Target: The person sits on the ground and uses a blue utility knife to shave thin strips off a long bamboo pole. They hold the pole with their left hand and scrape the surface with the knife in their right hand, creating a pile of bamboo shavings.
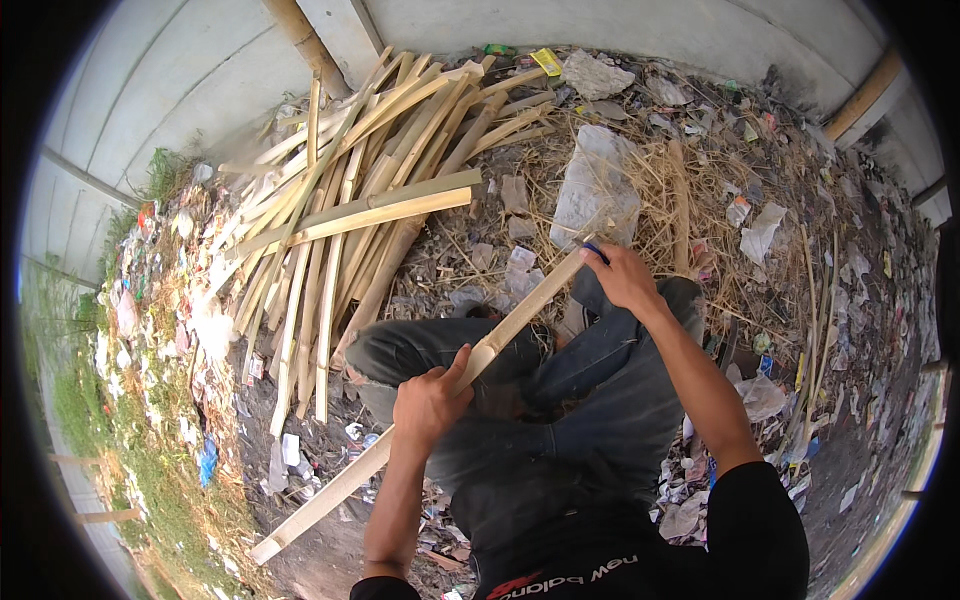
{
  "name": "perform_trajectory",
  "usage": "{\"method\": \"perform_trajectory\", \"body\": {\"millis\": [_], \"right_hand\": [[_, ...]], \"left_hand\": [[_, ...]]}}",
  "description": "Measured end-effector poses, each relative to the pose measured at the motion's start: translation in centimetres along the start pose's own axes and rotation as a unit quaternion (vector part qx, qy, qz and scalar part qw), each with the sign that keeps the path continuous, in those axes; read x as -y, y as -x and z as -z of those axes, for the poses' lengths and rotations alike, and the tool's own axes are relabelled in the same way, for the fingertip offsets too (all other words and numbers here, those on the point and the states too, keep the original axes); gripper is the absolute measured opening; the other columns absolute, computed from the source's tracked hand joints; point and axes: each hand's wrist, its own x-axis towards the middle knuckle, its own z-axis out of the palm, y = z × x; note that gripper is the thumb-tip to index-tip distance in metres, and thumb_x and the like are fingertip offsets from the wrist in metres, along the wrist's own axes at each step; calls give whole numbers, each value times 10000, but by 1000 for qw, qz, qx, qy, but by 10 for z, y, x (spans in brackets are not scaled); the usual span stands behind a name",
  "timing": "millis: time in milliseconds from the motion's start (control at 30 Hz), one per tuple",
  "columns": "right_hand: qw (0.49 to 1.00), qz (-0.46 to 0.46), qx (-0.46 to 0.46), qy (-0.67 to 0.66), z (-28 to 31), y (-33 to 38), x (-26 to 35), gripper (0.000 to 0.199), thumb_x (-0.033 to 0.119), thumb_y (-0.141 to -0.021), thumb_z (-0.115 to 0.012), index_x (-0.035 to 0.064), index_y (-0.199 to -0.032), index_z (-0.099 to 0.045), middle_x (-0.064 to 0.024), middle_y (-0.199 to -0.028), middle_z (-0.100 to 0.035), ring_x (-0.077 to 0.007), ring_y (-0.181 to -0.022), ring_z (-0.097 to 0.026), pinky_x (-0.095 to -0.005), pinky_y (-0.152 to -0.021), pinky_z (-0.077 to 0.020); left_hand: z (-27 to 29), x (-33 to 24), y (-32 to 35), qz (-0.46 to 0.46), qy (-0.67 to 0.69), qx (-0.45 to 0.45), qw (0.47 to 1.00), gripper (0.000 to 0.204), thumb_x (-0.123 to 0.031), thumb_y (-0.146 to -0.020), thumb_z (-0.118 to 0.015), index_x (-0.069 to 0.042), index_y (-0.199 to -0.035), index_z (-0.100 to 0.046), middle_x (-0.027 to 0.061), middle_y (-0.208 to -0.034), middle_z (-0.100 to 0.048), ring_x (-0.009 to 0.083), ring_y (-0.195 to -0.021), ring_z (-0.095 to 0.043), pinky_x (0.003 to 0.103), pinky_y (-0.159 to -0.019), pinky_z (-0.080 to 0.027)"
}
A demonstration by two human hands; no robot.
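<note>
Bamboo makes up the long, pale strip [525, 315] that slants over the person's lap, its upper end beyond the knees and its lower end out past the left forearm. The left hand [433, 402] is closed around the strip at about its middle, just in front of the left thigh. The right hand [625, 279] is at the upper end, fingers curled on a dark blue object [596, 251] that sits right at the strip; too little of it shows to tell what it is. The two hands are well apart.

The person sits on the ground with legs folded, in dark, worn trousers [610, 420] and a black shirt [640, 530]. Ahead and to the left lies a big, loose pile of bamboo strips [375, 190], many crossing one another, with one thick pair laid across the top. Just beyond the right hand is a whitish slab [597, 188], with dry straw [725, 195] scattered beside it. Scraps of litter cover much of the ground, among them a yellow packet [547, 62] close to the grey wall [520, 22]. Green grass [85, 400] grows at the far left.
</note>
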Motion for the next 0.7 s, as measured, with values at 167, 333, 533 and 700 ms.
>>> {"method": "perform_trajectory", "body": {"millis": [167, 333, 533, 700], "right_hand": [[996, -15, -86, -8, 18, -1, 14, 537, 524, -1062, -565, 19, -974, -725, -249, -884, -717, -485, -875, -685, -550, -774, -521], [965, -161, -208, -22, 56, -35, -66, 581, 559, -1056, -585, -1, -964, -715, -212, -828, -700, -451, -827, -677, -521, -746, -502], [965, -49, -191, -174, 75, -12, -60, 500, 507, -999, -718, 13, -931, -691, -32, -672, -541, -142, -619, -505, -358, -581, -412], [963, 204, -125, -122, 59, 15, 42, 499, 461, -867, -876, -2, -992, -739, -80, -794, -668, -257, -711, -662, -391, -707, -539]], "left_hand": [[4, -12, -9, -15, 41, -55, 998, 698, -223, -802, -799, -234, -1483, -643, 135, -823, -720, 380, -733, -722, 499, -698, -586], [32, 2, 4, -26, 18, -62, 998, 716, -205, -774, -819, -232, -1471, -658, 128, -810, -717, 370, -704, -720, 488, -668, -580], [27, 28, 24, -28, -5, -91, 995, 741, -220, -763, -838, -273, -1479, -654, 73, -742, -665, 335, -626, -697, 485, -596, -563], [46, 18, 6, -83, -61, -58, 993, 743, -215, -771, -838, -263, -1486, -641, 81, -743, -636, 324, -614, -684, 474, -576, -549]]}}
